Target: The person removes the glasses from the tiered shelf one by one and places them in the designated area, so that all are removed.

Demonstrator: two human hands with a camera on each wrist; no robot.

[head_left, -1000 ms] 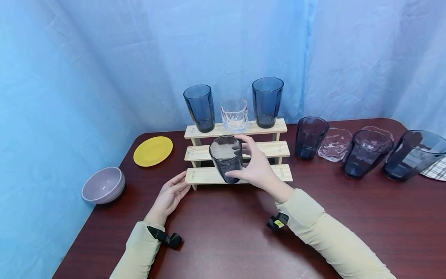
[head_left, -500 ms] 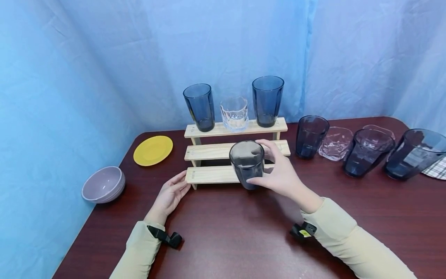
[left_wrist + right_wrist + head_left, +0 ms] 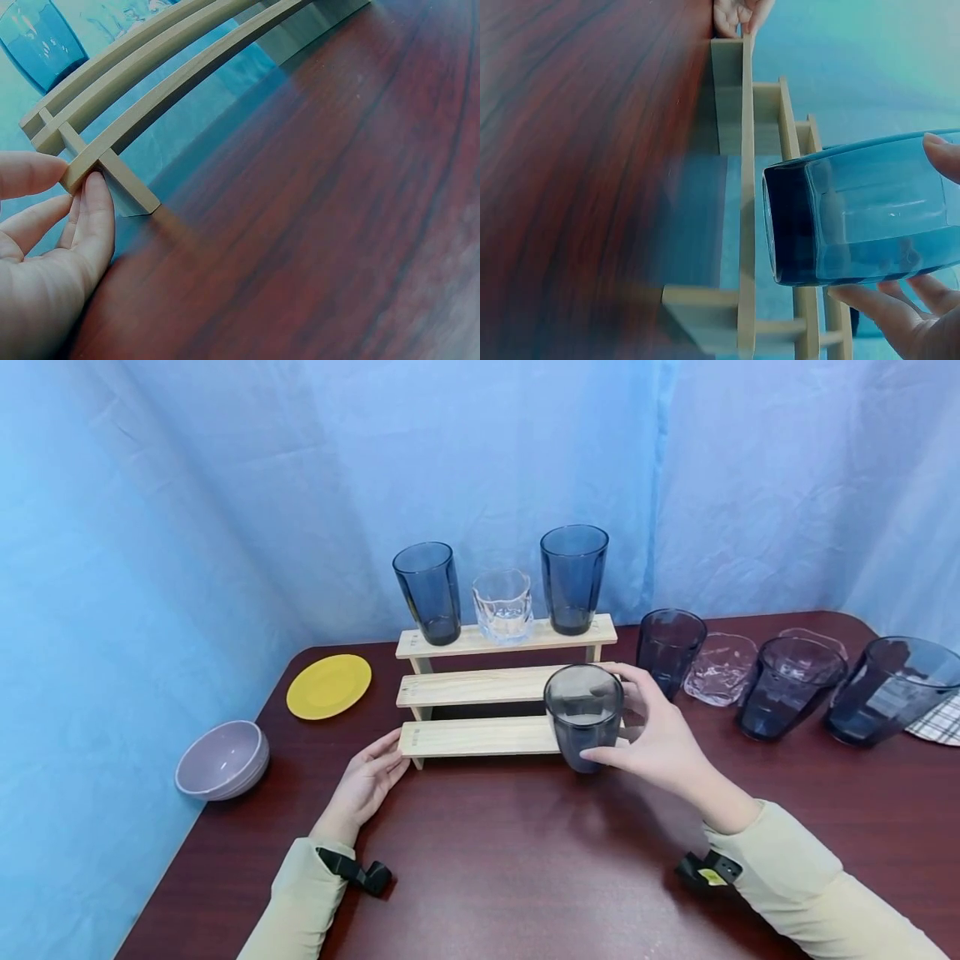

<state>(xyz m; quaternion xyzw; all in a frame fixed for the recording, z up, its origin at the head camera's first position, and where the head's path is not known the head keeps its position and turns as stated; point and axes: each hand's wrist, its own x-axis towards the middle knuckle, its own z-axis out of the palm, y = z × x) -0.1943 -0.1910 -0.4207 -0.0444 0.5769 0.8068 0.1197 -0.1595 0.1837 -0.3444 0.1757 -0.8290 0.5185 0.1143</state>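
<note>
My right hand (image 3: 660, 739) grips a tall smoky blue glass tumbler (image 3: 581, 714) by its side, thumb in front and fingers behind. In the right wrist view the base of the tumbler (image 3: 791, 225) is raised over the lowest shelf, near its right end. At the left end of the three-step wooden display stand (image 3: 480, 737), my left hand (image 3: 367, 781) pinches the corner of the lowest shelf, with fingertips (image 3: 96, 187) under the board. Two blue tumblers (image 3: 573, 581) stand upright on the top step, with a short clear glass (image 3: 502, 607) between them.
Right of the stand are several dark tumblers (image 3: 670, 647) and clear glasses (image 3: 720, 670), beside a checked cloth (image 3: 937, 724). A yellow plate (image 3: 328, 687) and a lilac bowl (image 3: 222, 760) sit on the left. Blue curtains hang behind the table (image 3: 480, 860).
My right hand has carried the tumbler rightward along the front of the stand, from near its middle to its right end. My left hand has stayed at the stand's corner.
</note>
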